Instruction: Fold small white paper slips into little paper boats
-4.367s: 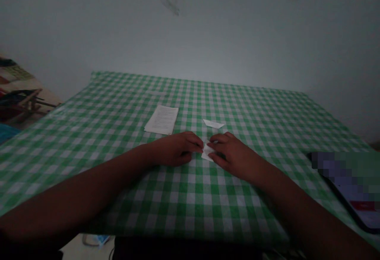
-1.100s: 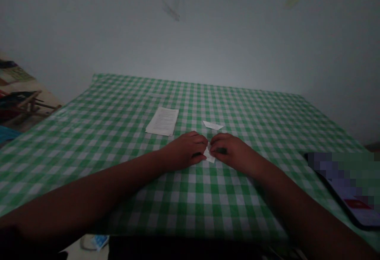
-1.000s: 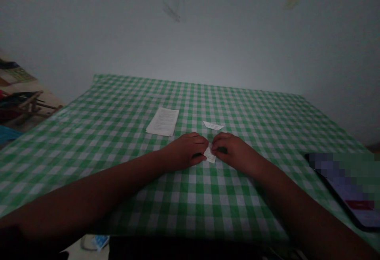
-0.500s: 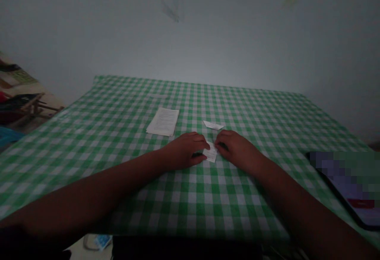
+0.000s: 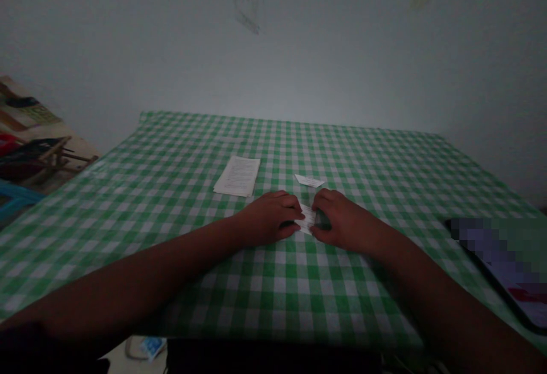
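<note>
Head view: a narrow white paper slip [image 5: 306, 219] lies on a green-and-white gingham tablecloth [image 5: 376, 163], between the person's left hand [image 5: 267, 218] and right hand [image 5: 344, 220]. Both hands are curled, their fingers closed together rather than spread, and they meet the slip from opposite ends; in this dim light I cannot tell whether they pinch it or only press it flat. Relative to that slip, a small triangular paper scrap [image 5: 309, 181] sits just beyond it, a stack of printed sheets [image 5: 237, 176] lies farther off to the left, and a phone [image 5: 498, 271] with a blurred screen lies well off to the right. The slip is small and thin, so uneven pressure could crease or tear it, and a sudden release could let it skid into the scrap. A dragging left forearm [image 5: 141, 271] could ruck the cloth and shift the sheets, and a wide swing of the right forearm [image 5: 427, 283] could catch the phone.
</note>
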Action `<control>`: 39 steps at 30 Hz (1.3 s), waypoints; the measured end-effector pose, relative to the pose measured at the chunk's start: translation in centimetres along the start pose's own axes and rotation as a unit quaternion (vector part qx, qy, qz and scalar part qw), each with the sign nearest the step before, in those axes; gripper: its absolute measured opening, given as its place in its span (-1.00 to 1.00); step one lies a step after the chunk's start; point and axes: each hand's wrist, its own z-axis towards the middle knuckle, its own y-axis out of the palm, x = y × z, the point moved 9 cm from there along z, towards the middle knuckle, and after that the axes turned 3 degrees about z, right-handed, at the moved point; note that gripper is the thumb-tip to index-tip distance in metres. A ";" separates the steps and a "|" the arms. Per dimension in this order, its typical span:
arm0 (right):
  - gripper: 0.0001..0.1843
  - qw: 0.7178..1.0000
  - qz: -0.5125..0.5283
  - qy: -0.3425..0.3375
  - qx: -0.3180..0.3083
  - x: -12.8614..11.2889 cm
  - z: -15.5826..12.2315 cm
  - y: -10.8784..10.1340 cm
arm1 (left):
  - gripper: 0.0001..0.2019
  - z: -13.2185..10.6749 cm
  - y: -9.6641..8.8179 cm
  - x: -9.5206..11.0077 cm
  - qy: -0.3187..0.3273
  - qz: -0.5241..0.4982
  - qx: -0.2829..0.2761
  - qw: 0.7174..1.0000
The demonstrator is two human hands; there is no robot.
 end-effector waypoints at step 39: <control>-0.84 0.999 0.046 0.003 0.016 1.0 0.5 0.3 | -0.76 -0.1 0.1 -0.1 0.000 -0.004 0.002 1.000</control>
